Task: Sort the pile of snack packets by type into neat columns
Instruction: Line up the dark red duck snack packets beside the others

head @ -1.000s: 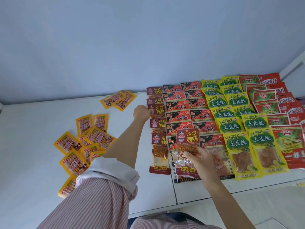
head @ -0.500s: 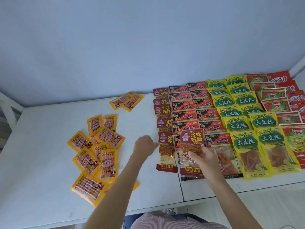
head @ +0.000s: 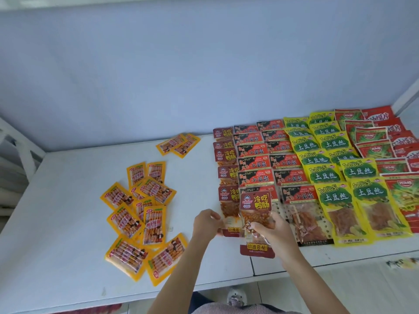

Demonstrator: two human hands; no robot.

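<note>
Our right hand (head: 271, 230) pinches the packet (head: 257, 219) mid-body; our left hand (head: 206, 224), beside it, fingers its edge; light, floppy, slick film, so we hold its sealed rims

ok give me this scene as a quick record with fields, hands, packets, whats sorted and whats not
right hand: grips a dark red packet above the table
left hand: at the near end of the dark red column, fingers curled on the bottom packet's edge
sorted: columns of dark red, red-black, yellow-green and red packets at right
unsorted: orange packets in a loose pile at left
</note>
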